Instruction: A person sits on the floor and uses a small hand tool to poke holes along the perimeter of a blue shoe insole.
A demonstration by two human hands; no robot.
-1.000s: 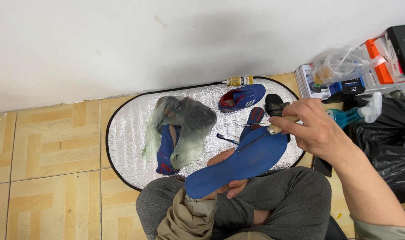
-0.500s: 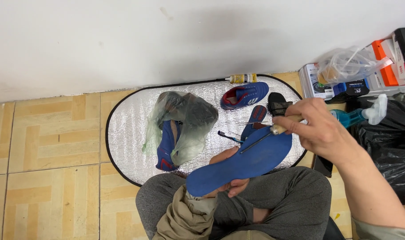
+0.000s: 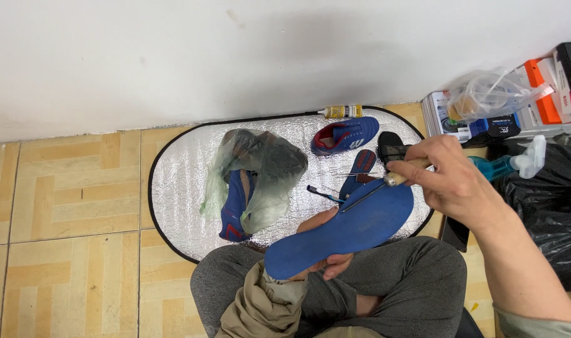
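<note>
I see my left hand (image 3: pixel 326 247) under a blue insole (image 3: pixel 342 228), cupping it from below over my lap, with the thumb showing at the upper edge and fingertips at the lower edge. That grip props the flat face up toward me, so it can be worked from above. The insole's long axis runs on a diagonal, from its narrower end low on the left, by my knee, up to its broader end on the right, which overlaps the edge of the silver mat (image 3: pixel 185 188).

My right hand (image 3: pixel 451 178) is clenched around a slim tool with a pale handle (image 3: pixel 407 170), held like a pen. Its dark metal shaft (image 3: pixel 364 199) slants down and left, with the tip touching the insole near its upper edge.

On the mat, a blue shoe wrapped in a clear plastic bag (image 3: pixel 260 178) lies at the centre. A second blue shoe (image 3: pixel 345 136) lies near the wall, just beside a small yellow glue bottle (image 3: pixel 340 112). Another insole, dark blue and red (image 3: pixel 360 166), and a small brush (image 3: pixel 320 192) lie between the shoes and my hands. To the right sit stacked boxes (image 3: pixel 486 122) and a black plastic bag (image 3: pixel 561 206). The mat lies on a tiled floor (image 3: pixel 66 188).
</note>
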